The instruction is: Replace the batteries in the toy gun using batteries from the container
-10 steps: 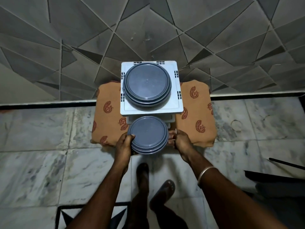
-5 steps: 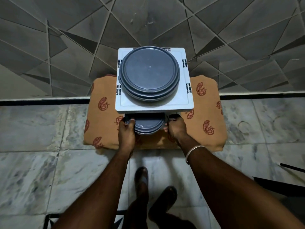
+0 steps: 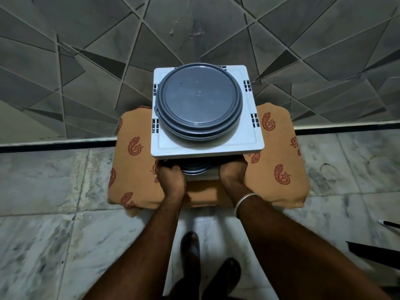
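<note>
While under white shelf (image 3: 207, 146), lidded container (image 3: 194, 168) gripped by left hand (image 3: 171, 179) and right hand (image 3: 232, 175).

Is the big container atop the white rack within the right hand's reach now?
Probably yes: the big container sits unobstructed on the white rack above the right hand, which must first release the small container underneath.

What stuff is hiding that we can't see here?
Head view only:
- Small container: mostly under the white shelf; contents unseen.
- Big container: lid hides what's inside.
- Right hand: fingertips tucked under the shelf.
- Toy gun, batteries: not in view.
</note>
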Tool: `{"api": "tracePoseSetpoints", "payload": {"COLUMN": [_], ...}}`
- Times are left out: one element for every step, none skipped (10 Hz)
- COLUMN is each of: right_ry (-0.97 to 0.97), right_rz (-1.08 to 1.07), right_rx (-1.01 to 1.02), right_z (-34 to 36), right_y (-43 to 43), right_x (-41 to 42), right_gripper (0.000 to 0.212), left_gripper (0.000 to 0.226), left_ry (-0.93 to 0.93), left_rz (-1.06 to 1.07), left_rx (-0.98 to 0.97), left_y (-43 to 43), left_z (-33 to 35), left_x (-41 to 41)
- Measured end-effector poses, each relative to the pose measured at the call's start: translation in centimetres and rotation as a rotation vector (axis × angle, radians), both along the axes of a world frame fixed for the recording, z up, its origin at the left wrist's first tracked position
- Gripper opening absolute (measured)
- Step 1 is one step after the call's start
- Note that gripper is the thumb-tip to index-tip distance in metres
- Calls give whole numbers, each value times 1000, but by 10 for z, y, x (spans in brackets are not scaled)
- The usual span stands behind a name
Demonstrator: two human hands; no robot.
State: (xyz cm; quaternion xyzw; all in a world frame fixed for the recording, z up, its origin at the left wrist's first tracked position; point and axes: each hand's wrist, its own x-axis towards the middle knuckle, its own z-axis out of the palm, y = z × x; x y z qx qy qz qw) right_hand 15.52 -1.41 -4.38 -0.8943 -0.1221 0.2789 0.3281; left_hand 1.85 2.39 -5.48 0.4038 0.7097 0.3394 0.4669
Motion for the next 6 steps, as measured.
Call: {"api": "tracePoseSetpoints", "payload": {"right_ry": [-31, -34, 11, -134, 18, 60], "right_rz": [61, 80, 289, 209, 70, 17], "right_rx": [-39, -142, -245, -118, 105, 130], "right_z": [8, 2, 3, 13, 16, 18], "right_y": [7, 1, -9, -5, -9, -33], "right_x": [0, 0, -3, 3, -1, -2], "right_gripper": [36, 35, 39, 38, 37, 31], "left_gripper": [68, 62, 44, 38, 36, 34], "left_ry": [-16, 3, -11, 13, 22, 76], "left_rz": [-4, -29, -55, -69, -80, -46], "left_rx": [8, -19, -24, -43, -19, 7], "left_y": [1, 0, -3, -5, -7, -21], "left_z": [-8, -4, 3, 8, 6, 12], "left_x": [-3, -5, -4, -4, -7, -8]}}
